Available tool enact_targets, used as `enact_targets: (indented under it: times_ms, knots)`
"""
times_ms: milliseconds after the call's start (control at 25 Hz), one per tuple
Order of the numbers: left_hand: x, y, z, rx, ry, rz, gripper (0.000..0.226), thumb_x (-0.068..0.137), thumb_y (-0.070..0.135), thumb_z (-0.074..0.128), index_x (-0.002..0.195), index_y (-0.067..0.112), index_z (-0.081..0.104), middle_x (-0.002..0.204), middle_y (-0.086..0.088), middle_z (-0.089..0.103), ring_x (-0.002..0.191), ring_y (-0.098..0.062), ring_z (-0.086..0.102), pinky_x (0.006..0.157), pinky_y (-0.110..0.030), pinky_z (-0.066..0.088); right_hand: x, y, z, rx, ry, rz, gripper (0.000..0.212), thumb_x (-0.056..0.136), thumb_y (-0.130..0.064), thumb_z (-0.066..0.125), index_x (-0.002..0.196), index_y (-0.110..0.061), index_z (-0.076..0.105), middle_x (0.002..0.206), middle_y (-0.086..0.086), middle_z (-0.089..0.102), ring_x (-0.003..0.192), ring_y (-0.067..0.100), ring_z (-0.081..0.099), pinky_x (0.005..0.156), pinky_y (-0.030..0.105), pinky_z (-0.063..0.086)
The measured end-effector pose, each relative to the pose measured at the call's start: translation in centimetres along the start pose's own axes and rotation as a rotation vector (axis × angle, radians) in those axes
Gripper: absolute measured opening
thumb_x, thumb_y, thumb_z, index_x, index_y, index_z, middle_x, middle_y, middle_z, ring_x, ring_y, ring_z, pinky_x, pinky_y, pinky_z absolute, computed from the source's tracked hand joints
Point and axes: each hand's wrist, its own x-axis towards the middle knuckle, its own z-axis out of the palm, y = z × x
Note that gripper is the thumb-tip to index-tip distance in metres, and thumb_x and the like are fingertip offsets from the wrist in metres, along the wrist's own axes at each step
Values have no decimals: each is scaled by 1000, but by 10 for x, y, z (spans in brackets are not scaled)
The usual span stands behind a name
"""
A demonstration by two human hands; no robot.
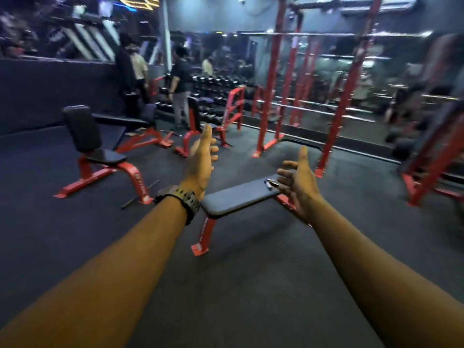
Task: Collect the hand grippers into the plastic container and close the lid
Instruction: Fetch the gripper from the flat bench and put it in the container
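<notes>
Both my arms stretch out in front of me over a dark gym floor. My left hand [202, 156], with a dark watch on its wrist, is open, palm turned inward and fingers apart, holding nothing. My right hand [297, 180] is also open and empty, fingers spread, just over the far end of a flat black bench [238, 198]. A small dark and blue object [270, 184], possibly a hand gripper, lies on that end of the bench beside my right fingers. No plastic container is in view.
The flat bench stands on red legs [203, 237] straight ahead. A red-framed seat bench [95, 151] is at the left. Red rack uprights [270, 96] and a dumbbell rack [216, 96] stand behind. Several people [179, 89] stand at the back left.
</notes>
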Motion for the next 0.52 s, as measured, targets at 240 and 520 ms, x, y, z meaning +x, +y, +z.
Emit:
enact_targets:
  times_ms: [240, 520]
  knots:
    - [-11, -27, 63, 27, -170, -53, 63, 97, 68, 33, 123, 17, 60, 127, -9, 64, 114, -26, 62, 107, -51, 47, -28, 13, -78, -112, 229, 63, 73, 99, -63, 27, 118, -1, 60, 128, 32, 59, 110, 41, 62, 95, 48, 52]
    - [1, -52, 73, 42, -256, -86, 67, 95, 73, 32, 124, 20, 59, 128, -7, 64, 118, -26, 62, 102, -46, 49, -28, 25, -75, -192, 262, 72, 66, 96, -69, 25, 109, -15, 60, 122, 21, 64, 114, 36, 61, 102, 53, 48]
